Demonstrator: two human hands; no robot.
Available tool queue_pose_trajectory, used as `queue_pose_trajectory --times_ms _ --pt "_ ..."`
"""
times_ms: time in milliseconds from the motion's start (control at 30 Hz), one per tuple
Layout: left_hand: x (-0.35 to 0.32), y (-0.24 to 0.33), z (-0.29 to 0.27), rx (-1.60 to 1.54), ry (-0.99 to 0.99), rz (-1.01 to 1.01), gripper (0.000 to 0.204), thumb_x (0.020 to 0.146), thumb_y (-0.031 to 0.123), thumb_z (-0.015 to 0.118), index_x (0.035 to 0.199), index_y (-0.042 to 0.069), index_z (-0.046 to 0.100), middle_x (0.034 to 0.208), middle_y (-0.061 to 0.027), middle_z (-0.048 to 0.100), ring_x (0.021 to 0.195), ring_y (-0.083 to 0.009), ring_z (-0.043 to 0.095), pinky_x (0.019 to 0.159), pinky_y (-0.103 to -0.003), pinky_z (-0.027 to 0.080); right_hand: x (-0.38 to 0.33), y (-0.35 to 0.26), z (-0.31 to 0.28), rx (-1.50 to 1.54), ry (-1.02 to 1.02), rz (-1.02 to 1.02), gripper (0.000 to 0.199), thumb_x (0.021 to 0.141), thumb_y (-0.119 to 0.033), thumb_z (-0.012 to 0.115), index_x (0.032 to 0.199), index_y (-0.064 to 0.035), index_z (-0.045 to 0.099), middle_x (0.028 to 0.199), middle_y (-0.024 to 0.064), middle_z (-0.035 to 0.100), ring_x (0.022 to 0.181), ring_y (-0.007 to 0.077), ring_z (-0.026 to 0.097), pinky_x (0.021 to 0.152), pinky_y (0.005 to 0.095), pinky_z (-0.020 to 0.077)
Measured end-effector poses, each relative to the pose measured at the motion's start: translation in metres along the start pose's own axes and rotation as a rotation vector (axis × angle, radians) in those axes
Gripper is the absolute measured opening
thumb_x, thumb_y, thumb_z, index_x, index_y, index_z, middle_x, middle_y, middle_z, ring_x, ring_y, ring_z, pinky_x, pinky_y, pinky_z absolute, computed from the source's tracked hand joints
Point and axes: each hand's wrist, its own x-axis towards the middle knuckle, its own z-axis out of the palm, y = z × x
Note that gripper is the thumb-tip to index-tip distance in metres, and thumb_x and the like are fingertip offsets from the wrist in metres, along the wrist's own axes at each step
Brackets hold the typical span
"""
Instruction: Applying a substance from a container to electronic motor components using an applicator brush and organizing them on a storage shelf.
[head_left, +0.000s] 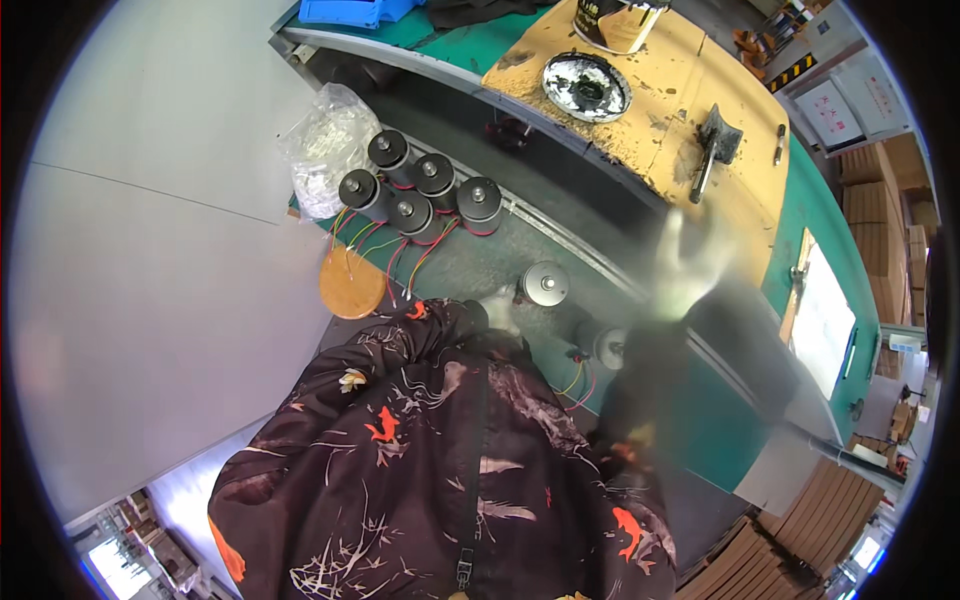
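Note:
My left hand [501, 309], in a pale glove, is close against the near left side of a motor [545, 284] with a bare silver top. Its fingers seem closed on the motor's side, though they are partly hidden. My right hand [690, 265], also pale-gloved and smeared by motion, is raised over the bench's right part. Its fingers look apart and nothing shows in them. Beyond it a black-smeared scraper [714, 150] lies on a stained yellow board [735, 80]. Another silver-topped motor [609, 347] lies on its side below that hand, with coloured wires.
Several dark-topped motors [411, 212] with wires stand at the left, beside a clear plastic bag [328, 150] and a round wooden disc [351, 283]. The board holds a lid smeared black and white [587, 87], a tin [615, 25] and a marker [779, 145]. A clipboard [822, 315] lies far right.

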Motion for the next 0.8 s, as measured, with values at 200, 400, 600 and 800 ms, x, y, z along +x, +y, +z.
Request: queue_pose_trajectory --times_ms 200,400,600,800 --pt "-0.014 -0.044 -0.027 -1.303 0.058 -0.261 0.063 0.094 0.042 0.06 0.133 -0.004 0.045 0.121 -0.0204 0.06 0.119 -0.0352 0.055 0.101 -0.047 0.046 -0.256 -0.002 0.009 1.069 -0.396 1.716 0.05 0.095 -0.045 0.061 0.111 0.0019 0.063 0.1 0.0161 0.068 0.093 0.0262 0.066 0.084 0.0378 0.0541" --pt "0.033 0.023 -0.139 -2.342 0.446 -0.647 0.065 0.093 0.054 0.052 0.137 0.006 0.046 0.13 -0.018 0.057 0.121 -0.0381 0.054 0.105 -0.063 0.041 -0.284 0.026 0.084 1.705 0.095 2.244 0.071 0.089 -0.066 0.052 0.134 -0.011 0.053 0.142 0.0173 0.05 0.128 0.0399 0.049 0.109 0.0624 0.0364" --pt "0.059 -0.013 -0.165 -2.615 0.252 -0.493 0.066 0.078 0.048 0.064 0.126 0.004 0.052 0.134 -0.0219 0.049 0.119 -0.0402 0.05 0.093 -0.057 0.05 -0.306 0.019 0.106 1.672 0.089 2.279 0.057 0.087 -0.053 0.061 0.128 -0.0135 0.059 0.13 0.011 0.059 0.119 0.0321 0.056 0.102 0.0533 0.0438" --pt "0.023 -0.029 -0.128 -2.155 0.018 -0.478 0.064 0.082 0.051 0.066 0.13 0.01 0.054 0.126 -0.015 0.058 0.118 -0.0382 0.054 0.092 -0.059 0.051 -0.349 -0.026 0.059 1.416 0.653 1.936 0.044 0.086 -0.04 0.073 0.117 -0.0094 0.066 0.104 0.0091 0.069 0.091 0.0249 0.068 0.086 0.0415 0.0553"
